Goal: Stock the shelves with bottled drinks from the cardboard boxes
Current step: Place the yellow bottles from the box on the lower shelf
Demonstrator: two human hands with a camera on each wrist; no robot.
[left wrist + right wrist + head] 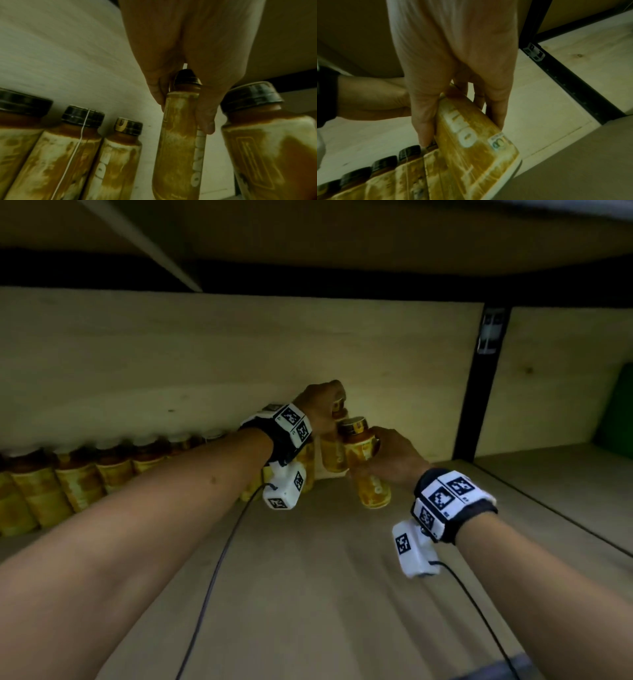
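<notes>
Because both hands, left hand (320,405) and right hand (388,455), each grip a tilted juice bottle (366,463) by its neck beside the row of bottles (68,477), a bump could topple neighbours.

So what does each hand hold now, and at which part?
The left hand grips a bottle at its cap and neck. The right hand grips another bottle around its upper body.

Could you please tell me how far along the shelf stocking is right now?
Done: a row of bottles stands along the back board. In hand: the left hand holds a bottle by its neck at the row's end; the right hand holds another bottle, tilted. Left: the bare shelf in front; no boxes in view.
</notes>
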